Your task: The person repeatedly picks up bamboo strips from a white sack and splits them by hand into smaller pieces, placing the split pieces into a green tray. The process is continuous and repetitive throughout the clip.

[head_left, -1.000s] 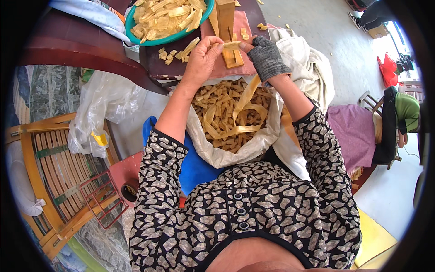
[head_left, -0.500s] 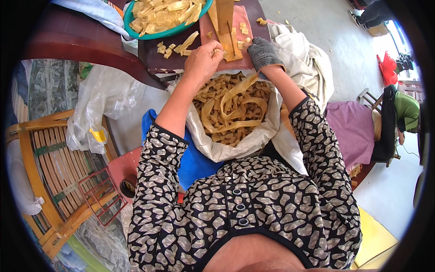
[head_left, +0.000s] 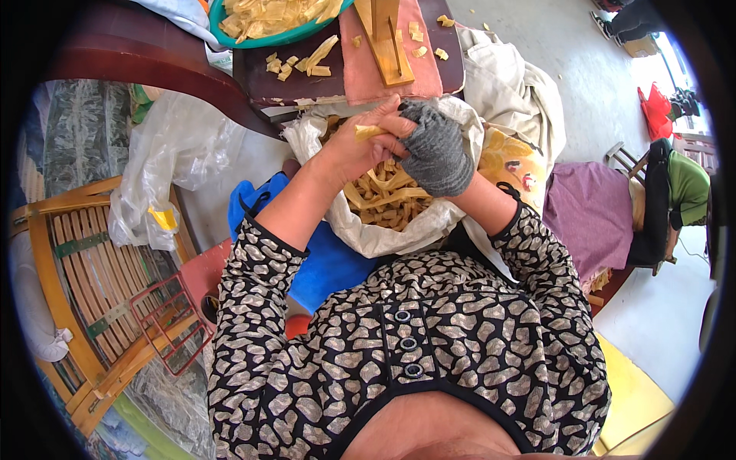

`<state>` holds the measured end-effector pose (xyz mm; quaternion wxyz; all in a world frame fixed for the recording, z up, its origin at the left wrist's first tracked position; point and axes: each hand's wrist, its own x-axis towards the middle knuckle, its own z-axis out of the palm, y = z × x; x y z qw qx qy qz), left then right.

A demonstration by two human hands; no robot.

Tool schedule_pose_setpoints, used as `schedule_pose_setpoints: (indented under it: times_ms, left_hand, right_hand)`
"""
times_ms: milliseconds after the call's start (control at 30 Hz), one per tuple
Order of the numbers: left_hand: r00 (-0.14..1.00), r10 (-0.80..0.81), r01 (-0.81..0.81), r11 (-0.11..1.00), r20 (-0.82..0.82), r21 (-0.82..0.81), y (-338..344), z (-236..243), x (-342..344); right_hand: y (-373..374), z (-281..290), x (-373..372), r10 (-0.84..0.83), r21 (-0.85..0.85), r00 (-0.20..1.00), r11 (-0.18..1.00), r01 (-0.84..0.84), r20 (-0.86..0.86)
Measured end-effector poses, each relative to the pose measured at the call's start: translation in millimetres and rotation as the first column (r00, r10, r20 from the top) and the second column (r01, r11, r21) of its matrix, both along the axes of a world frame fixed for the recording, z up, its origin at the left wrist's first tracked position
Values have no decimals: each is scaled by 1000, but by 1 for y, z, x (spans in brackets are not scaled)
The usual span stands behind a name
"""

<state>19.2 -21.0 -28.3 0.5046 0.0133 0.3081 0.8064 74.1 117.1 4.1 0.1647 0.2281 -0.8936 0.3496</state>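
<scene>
Over the bag: my left hand (head_left: pixel 360 149) pinches a yellow strip (head_left: pixel 369 132)
Right hand (head_left: pixel 437 149): grey-gloved, closed, touching my left
White bag (head_left: pixel 368 230): on my lap, full of strips
Surface (head_left: pixel 264 80): just beyond, carrying cut pieces (head_left: pixel 295 63)

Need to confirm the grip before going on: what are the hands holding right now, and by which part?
The left hand pinches a pale yellow strip near its end; the gloved right hand meets it there, its own grip hidden.

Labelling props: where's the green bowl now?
Head view, top edge left of centre: green bowl of pale strips sits on the dark table, beside the pink cloth.
</scene>
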Motion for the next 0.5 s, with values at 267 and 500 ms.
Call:
schedule_pose_setpoints:
  times_ms: [267, 500]
  left_hand:
    - [999, 33, -35, 996, -37, -78, 9, 10, 4]
    - [165, -477, -489, 721, -863, -491, 1, 21, 5]
  right_hand:
    - [-14, 5, 14, -30, -420, 864, 865, 274, 503]
    - [2, -19, -12, -249, -275, 936, 908, 315, 249]
